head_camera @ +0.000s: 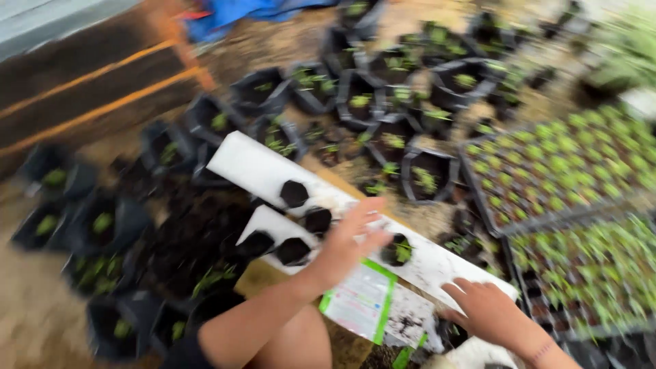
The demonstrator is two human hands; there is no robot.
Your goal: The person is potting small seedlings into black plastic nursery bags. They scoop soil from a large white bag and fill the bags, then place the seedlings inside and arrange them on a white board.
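— Leftmost, what shows?

— Small black soft-plastic grow bags (102, 225) with green sprouts, crowded on loose dark soil.

— Further right?

— Long white flat board with black holes (273, 179), lying slantwise over the bags. Probably light and fairly stiff; best gripped along a long edge, clear of the holes.

— Left hand?

— Left hand (345, 246) resting on the board's middle, fingers spread and flat, clamped on nothing. Just below, a white printed packet with green border (361, 301), likely thin and floppy.

— Right hand?

— Right hand (486, 311) pressing the board's lower end, fingers slightly curled, gripping nothing.

— Far right?

— Black plastic seedling trays (547, 178) full of tender green shoots, probably fragile; blurred.
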